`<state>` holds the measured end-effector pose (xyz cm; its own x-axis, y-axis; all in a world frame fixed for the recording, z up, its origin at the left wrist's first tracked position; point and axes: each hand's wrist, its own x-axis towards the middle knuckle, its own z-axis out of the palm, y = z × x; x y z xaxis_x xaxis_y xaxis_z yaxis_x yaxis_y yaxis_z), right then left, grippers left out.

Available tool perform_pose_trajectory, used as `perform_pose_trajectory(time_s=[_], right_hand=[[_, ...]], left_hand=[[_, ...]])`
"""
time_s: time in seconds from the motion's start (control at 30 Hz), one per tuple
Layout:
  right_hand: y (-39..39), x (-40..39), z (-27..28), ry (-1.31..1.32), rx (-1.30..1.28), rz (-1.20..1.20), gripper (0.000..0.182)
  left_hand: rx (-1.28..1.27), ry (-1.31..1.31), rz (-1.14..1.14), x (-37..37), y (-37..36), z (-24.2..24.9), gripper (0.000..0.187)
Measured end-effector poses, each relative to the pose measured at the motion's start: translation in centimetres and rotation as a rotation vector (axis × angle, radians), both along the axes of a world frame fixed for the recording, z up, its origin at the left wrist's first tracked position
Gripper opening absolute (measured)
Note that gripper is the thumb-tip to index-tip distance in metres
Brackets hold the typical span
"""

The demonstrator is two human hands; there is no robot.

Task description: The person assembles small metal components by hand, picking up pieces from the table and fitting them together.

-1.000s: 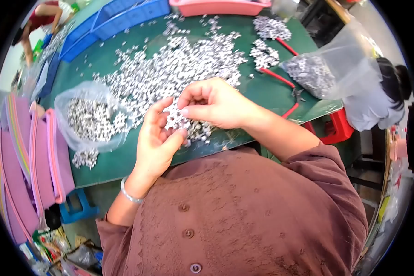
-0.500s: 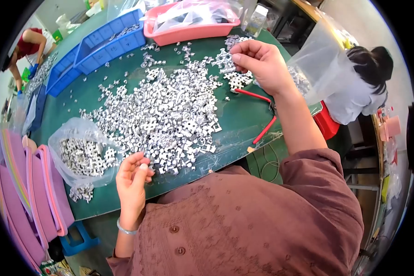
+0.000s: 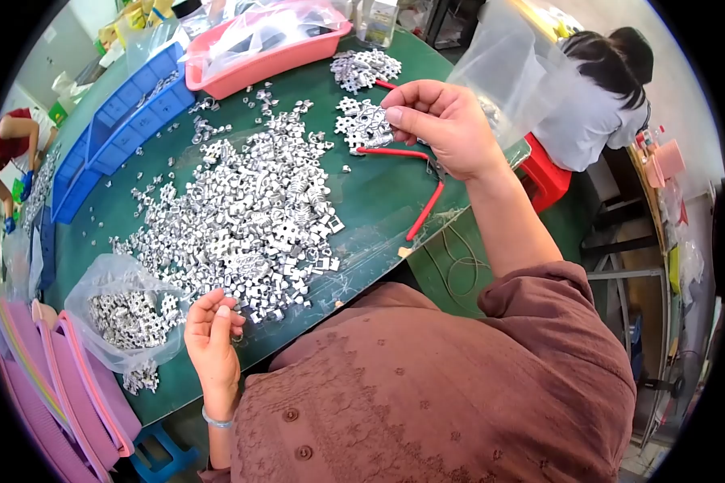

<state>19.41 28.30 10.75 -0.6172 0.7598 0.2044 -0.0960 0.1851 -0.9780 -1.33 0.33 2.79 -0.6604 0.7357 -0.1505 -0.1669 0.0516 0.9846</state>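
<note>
My right hand (image 3: 443, 127) is closed in a pinch above a small heap of flat silver metal pieces (image 3: 361, 122); what the fingertips hold, if anything, I cannot make out. Just below it lie red-handled pliers (image 3: 395, 151) with their handles spread. My left hand (image 3: 212, 344) hangs at the near edge of the large pile of small silver metal parts (image 3: 242, 213), thumb against curled fingers. Any small piece in that pinch is too small to name. Beside it, a clear plastic bag (image 3: 129, 318) full of similar metal pieces sits open on the green table (image 3: 379, 197).
Blue bins (image 3: 133, 121) and a pink tub (image 3: 270, 48) with plastic film line the far side. Another heap (image 3: 366, 68) lies beyond the pliers. A pink-purple bag (image 3: 64, 378) stands at left. One person (image 3: 588, 97) sits at right; another (image 3: 16, 153) works far left.
The view has swung, so the table's contents appear further left. My right hand has come closer to the pliers, still pinched. The left hand stays by the pile's near edge.
</note>
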Motion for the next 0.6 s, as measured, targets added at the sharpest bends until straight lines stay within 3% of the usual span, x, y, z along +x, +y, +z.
perform_pose_trajectory(time_s=[0.33, 0.6], right_hand=[[1.4, 0.4, -1.5, -0.098, -0.014, -0.083, 0.014], [16.7, -7.9, -6.2, -0.202, 0.105, -0.553, 0.011]], left_hand=[[-0.005, 0.010, 0.005, -0.1, 0.0, -0.2, 0.021], [0.010, 0.036, 0.092, -0.7, -1.0, -0.5, 0.020]])
